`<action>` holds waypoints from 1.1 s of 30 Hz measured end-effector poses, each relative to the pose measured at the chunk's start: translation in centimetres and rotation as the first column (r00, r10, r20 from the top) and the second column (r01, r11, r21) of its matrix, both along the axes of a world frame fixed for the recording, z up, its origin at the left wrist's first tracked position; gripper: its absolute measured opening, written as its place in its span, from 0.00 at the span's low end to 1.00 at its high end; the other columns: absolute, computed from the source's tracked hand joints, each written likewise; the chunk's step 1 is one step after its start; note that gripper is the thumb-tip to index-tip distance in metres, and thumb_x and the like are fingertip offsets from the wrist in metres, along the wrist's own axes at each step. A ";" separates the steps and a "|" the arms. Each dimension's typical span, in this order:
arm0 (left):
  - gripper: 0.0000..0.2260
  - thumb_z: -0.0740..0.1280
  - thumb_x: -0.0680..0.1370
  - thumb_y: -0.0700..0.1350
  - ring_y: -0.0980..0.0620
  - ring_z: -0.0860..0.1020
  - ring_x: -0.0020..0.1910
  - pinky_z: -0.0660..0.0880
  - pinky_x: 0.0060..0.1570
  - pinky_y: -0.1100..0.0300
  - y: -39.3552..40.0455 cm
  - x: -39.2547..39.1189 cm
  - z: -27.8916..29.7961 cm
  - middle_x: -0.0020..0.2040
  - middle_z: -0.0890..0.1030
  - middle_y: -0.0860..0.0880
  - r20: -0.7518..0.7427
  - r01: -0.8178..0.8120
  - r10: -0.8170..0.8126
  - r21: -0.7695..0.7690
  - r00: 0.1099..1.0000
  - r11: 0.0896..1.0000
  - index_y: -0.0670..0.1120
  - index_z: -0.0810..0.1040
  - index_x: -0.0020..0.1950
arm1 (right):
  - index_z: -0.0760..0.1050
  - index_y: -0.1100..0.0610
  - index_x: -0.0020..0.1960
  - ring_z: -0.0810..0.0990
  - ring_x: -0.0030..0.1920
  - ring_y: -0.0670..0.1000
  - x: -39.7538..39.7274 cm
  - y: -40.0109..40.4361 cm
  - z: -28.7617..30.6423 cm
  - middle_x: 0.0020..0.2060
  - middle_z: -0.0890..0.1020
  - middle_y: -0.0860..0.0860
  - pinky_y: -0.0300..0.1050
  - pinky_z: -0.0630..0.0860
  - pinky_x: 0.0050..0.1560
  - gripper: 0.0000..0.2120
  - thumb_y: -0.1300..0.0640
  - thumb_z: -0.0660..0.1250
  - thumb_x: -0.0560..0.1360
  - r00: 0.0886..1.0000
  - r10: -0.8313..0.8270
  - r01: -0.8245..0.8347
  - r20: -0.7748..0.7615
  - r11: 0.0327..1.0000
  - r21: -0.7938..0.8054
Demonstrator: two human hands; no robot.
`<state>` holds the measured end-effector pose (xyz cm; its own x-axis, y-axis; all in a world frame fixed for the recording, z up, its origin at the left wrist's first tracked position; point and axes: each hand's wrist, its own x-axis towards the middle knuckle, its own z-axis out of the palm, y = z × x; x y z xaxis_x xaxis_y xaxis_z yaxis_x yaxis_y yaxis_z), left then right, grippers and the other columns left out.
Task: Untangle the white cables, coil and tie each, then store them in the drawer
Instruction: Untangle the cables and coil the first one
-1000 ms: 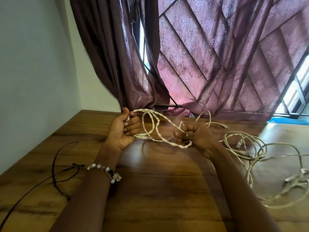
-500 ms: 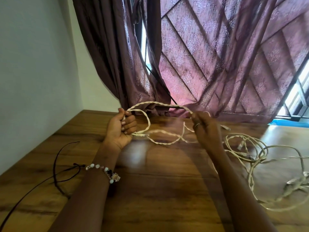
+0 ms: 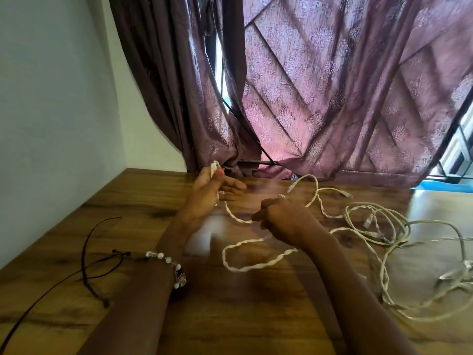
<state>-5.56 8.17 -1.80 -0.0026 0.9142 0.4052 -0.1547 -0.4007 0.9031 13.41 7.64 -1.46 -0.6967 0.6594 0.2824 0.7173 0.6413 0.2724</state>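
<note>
A twisted white cable (image 3: 245,267) runs between my two hands above the wooden table (image 3: 230,316). My left hand (image 3: 210,190) pinches a bend of it between thumb and forefinger near the curtain, the other fingers stretched out. My right hand (image 3: 284,219) is curled round the same cable lower and nearer to me. A loose loop of it lies on the table under my right wrist. A tangle of other white cables (image 3: 378,226) with clear plugs sprawls on the table at the right.
A thin black cord (image 3: 89,254) lies looped on the table at the left. Purple curtains (image 3: 332,98) hang along the table's far edge, with a white wall (image 3: 51,98) on the left. No drawer is in view.
The loops held up between my hands have dropped: a loop now lies on the table. My right hand moved down and toward me. My left hand's fingers have opened out, keeping a pinch.
</note>
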 end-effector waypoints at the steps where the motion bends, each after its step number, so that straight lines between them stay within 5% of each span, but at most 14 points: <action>1: 0.08 0.50 0.84 0.45 0.54 0.83 0.36 0.78 0.37 0.64 0.0 0.2 -0.4 0.39 0.84 0.44 -0.102 0.016 -0.014 0.016 0.995 1.000 0.41 0.63 0.54 | 0.80 0.49 0.58 0.79 0.53 0.54 0.1 0.0 0.1 0.51 0.82 0.50 0.48 0.76 0.47 0.15 0.60 0.67 0.74 0.995 0.063 -0.063 -0.074 0.998 0.001; 4: 0.06 0.54 0.83 0.44 0.53 0.81 0.37 0.78 0.41 0.59 0.1 0.4 -1.8 0.44 0.80 0.41 -0.428 0.031 -0.001 0.063 0.904 0.998 0.42 0.63 0.55 | 0.84 0.54 0.48 0.82 0.41 0.50 0.2 -0.3 0.5 0.42 0.85 0.50 0.40 0.75 0.40 0.12 0.65 0.73 0.66 0.931 0.199 -0.237 -0.307 0.967 -0.090; 8: 0.18 0.57 0.82 0.48 0.51 0.77 0.43 0.74 0.41 0.60 0.2 0.6 -2.4 0.53 0.76 0.43 -0.812 0.024 0.091 0.128 0.577 0.991 0.40 0.66 0.68 | 0.83 0.59 0.47 0.75 0.38 0.38 0.5 -0.9 1.6 0.40 0.80 0.46 0.23 0.69 0.37 0.13 0.65 0.78 0.64 0.847 0.190 -0.324 -0.496 0.924 -0.200; 11: 0.22 0.57 0.81 0.53 0.44 0.75 0.57 0.74 0.54 0.54 0.0 0.7 -2.0 0.63 0.75 0.38 -0.850 0.075 0.113 0.176 0.514 0.982 0.41 0.66 0.70 | 0.80 0.59 0.50 0.75 0.34 0.41 1.7 -0.5 1.9 0.45 0.81 0.49 0.25 0.69 0.35 0.16 0.63 0.79 0.64 0.920 0.099 -0.194 -0.380 0.956 -0.219; 13: 0.30 0.54 0.79 0.61 0.43 0.72 0.64 0.69 0.61 0.53 0.2 0.5 -1.6 0.67 0.73 0.38 -0.902 0.085 0.205 0.255 0.381 0.963 0.38 0.67 0.69 | 0.78 0.57 0.54 0.77 0.34 0.45 2.5 -0.3 2.0 0.48 0.82 0.49 0.33 0.72 0.37 0.20 0.59 0.79 0.64 0.947 -0.005 -0.078 -0.320 0.966 -0.245; 15: 0.31 0.54 0.77 0.63 0.42 0.72 0.62 0.67 0.59 0.51 0.2 0.3 -1.2 0.63 0.75 0.39 -0.919 0.076 0.268 0.302 0.289 0.950 0.38 0.71 0.64 | 0.77 0.54 0.56 0.76 0.36 0.45 3.2 -0.3 2.4 0.46 0.81 0.47 0.40 0.74 0.41 0.22 0.55 0.79 0.64 0.953 -0.093 0.005 -0.288 0.957 -0.291; 19: 0.34 0.53 0.69 0.68 0.44 0.74 0.58 0.70 0.57 0.48 0.3 -0.1 -1.4 0.58 0.78 0.44 -0.933 0.071 0.327 0.340 0.148 0.938 0.42 0.74 0.59 | 0.79 0.52 0.54 0.78 0.36 0.40 4.4 -0.7 2.9 0.41 0.82 0.44 0.33 0.71 0.39 0.20 0.53 0.79 0.64 0.953 -0.168 0.050 -0.251 0.909 -0.414; 23: 0.21 0.57 0.77 0.60 0.43 0.79 0.53 0.72 0.51 0.50 1.0 -1.3 -2.1 0.51 0.82 0.45 -0.857 -0.086 0.508 0.501 0.094 0.861 0.45 0.77 0.53 | 0.81 0.60 0.52 0.84 0.38 0.43 4.8 -1.3 2.9 0.42 0.85 0.55 0.31 0.76 0.39 0.16 0.68 0.76 0.65 0.788 -0.256 -0.218 -0.560 0.735 -0.642; 24: 0.18 0.59 0.78 0.58 0.42 0.79 0.51 0.72 0.48 0.51 1.0 -1.6 -2.0 0.50 0.82 0.45 -0.852 -0.143 0.520 0.507 0.069 0.850 0.45 0.77 0.51 | 0.81 0.60 0.52 0.83 0.38 0.42 4.8 -1.3 2.9 0.43 0.85 0.56 0.32 0.76 0.39 0.17 0.68 0.77 0.65 0.758 -0.253 -0.253 -0.602 0.736 -0.628; 26: 0.16 0.58 0.79 0.57 0.42 0.79 0.47 0.70 0.42 0.53 0.9 -1.6 -1.8 0.47 0.82 0.43 -0.855 -0.242 0.519 0.499 0.022 0.832 0.46 0.76 0.49 | 0.82 0.55 0.54 0.81 0.44 0.44 4.7 -0.9 2.9 0.47 0.84 0.52 0.39 0.77 0.45 0.19 0.60 0.79 0.64 0.850 -0.182 -0.102 -0.494 0.863 -0.495; 29: 0.17 0.58 0.80 0.56 0.45 0.77 0.41 0.66 0.38 0.55 0.5 -1.1 -1.1 0.43 0.81 0.43 -0.890 -0.299 0.445 0.400 0.101 0.866 0.45 0.77 0.45 | 0.79 0.48 0.57 0.75 0.61 0.53 3.8 -0.5 2.6 0.60 0.79 0.48 0.53 0.72 0.60 0.20 0.61 0.76 0.67 0.971 -0.169 0.160 -0.168 0.985 -0.065; 30: 0.17 0.59 0.80 0.56 0.46 0.76 0.39 0.66 0.38 0.56 0.3 -0.9 -0.8 0.40 0.80 0.44 -0.903 -0.290 0.382 0.318 0.196 0.902 0.45 0.76 0.41 | 0.79 0.48 0.56 0.74 0.62 0.56 3.3 -0.5 2.2 0.62 0.78 0.48 0.56 0.70 0.61 0.22 0.65 0.75 0.66 0.969 -0.189 0.206 -0.160 0.974 0.098; 33: 0.20 0.62 0.80 0.52 0.52 0.70 0.24 0.65 0.31 0.59 -0.2 -0.2 -0.5 0.27 0.74 0.47 -0.729 -0.068 -0.021 -0.093 0.684 0.993 0.46 0.75 0.30 | 0.78 0.54 0.55 0.70 0.67 0.62 1.6 -0.7 0.9 0.64 0.76 0.57 0.64 0.53 0.66 0.26 0.70 0.74 0.59 0.896 -0.356 0.434 -0.264 0.826 0.360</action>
<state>-5.77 8.00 -2.28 0.2300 0.9541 0.1917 0.5774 -0.2924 0.7623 15.01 6.94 -0.53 -0.3125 0.6694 0.6740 0.9460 0.1550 0.2848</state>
